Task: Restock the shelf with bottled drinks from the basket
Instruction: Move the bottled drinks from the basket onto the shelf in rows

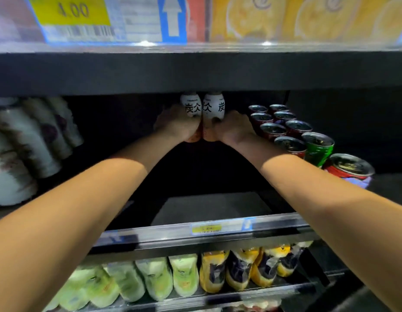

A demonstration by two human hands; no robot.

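Both my arms reach deep into the dark middle shelf [209, 208]. My left hand [176, 126] grips a white bottle with black characters [191, 104], and my right hand [232, 127] grips a matching white bottle [214, 105] right beside it. The two bottles stand upright and touch each other near the back of the shelf. Their orange lower parts show below my fingers. The basket is out of view.
Rows of cans [285, 127] stand to the right of my right hand, with a green can [318, 147] and a red can [350, 166] nearer the front. White bottles [26, 140] fill the left side. Green and yellow bottles [184, 275] line the lower shelf.
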